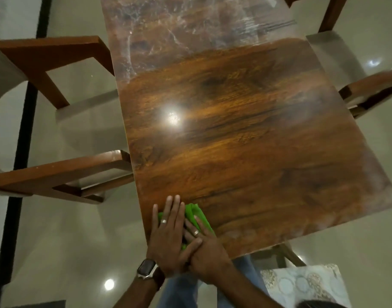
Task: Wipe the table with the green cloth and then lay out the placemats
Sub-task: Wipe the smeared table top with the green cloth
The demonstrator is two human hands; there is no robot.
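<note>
The green cloth (200, 215) lies bunched at the near left corner of the glossy wooden table (246, 141). My left hand (168, 236) presses flat on the cloth with straight fingers, a ring on one finger and a watch on the wrist. My right hand (204, 252) lies beside it, its fingers stretched over the cloth and partly tucked under my left hand. Most of the cloth is hidden beneath both hands. A patterned pale placemat (301, 283) shows at the bottom right, below the table's near edge.
Wooden chairs stand around the table: two on the left (55, 56) (61, 172) and one on the right (373, 90). The table's far part (190, 25) looks streaked and hazy. A glossy tiled floor (68, 241) surrounds everything.
</note>
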